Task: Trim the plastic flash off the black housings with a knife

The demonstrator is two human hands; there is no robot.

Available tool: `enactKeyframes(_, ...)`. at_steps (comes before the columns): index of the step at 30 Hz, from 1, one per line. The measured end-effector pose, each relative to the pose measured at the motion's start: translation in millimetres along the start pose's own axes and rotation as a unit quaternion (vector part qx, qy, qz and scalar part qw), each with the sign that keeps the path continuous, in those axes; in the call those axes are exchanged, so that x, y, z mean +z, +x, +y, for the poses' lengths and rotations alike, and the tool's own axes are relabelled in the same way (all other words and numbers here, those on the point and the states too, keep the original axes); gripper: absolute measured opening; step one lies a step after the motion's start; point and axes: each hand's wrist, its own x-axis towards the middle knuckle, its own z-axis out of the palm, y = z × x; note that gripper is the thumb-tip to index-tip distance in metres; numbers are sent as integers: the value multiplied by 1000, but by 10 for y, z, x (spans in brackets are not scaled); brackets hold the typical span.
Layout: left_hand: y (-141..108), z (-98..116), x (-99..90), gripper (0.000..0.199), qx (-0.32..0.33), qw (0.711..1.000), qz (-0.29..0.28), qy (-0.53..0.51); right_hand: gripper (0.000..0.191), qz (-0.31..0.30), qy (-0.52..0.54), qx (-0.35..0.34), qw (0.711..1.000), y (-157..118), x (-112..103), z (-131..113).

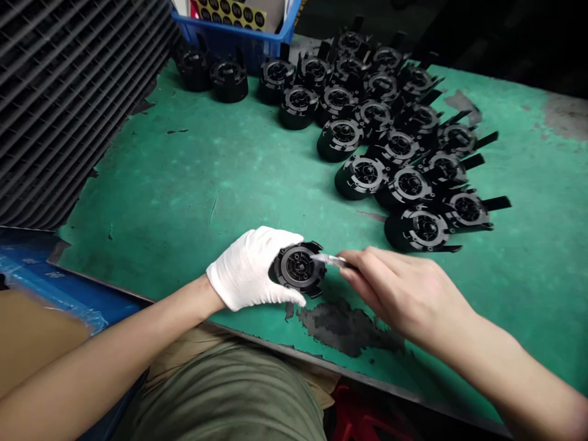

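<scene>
My left hand (252,269), in a white glove, is closed around a round black plastic part (299,267) near the front edge of the table. The part's ringed face with small holes points up toward me. Bare and ungloved, my right hand (390,282) grips a slim tool that looks like a small brush (331,261). Its pale tip reaches the right side of the part's face; whether it touches cannot be made out. The fingers of my right hand hide the tool's rear end.
Several similar black round housings (340,138), many with upright tabs, stand in rows at the back and right. A blue bin (229,40) holding a sheet of round stickers (232,13) stands behind. Stacked black ribbed trays (78,92) rise at the left of the green tabletop (184,184).
</scene>
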Motion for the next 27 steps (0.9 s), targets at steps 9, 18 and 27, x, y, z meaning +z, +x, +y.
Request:
enactKeyframes(9, -466, 418, 299, 70, -100, 980, 169, 41, 12, -13, 118, 72, 990, -359, 142, -556)
enactKeyframes(18, -463, 253, 28, 82, 22, 993, 111, 42, 16, 0, 25, 126, 992, -564, 18, -456)
enactKeyframes(27, 133, 19, 103, 94, 134, 987, -91, 12, 14, -2, -6, 157, 988, -589, 271, -859)
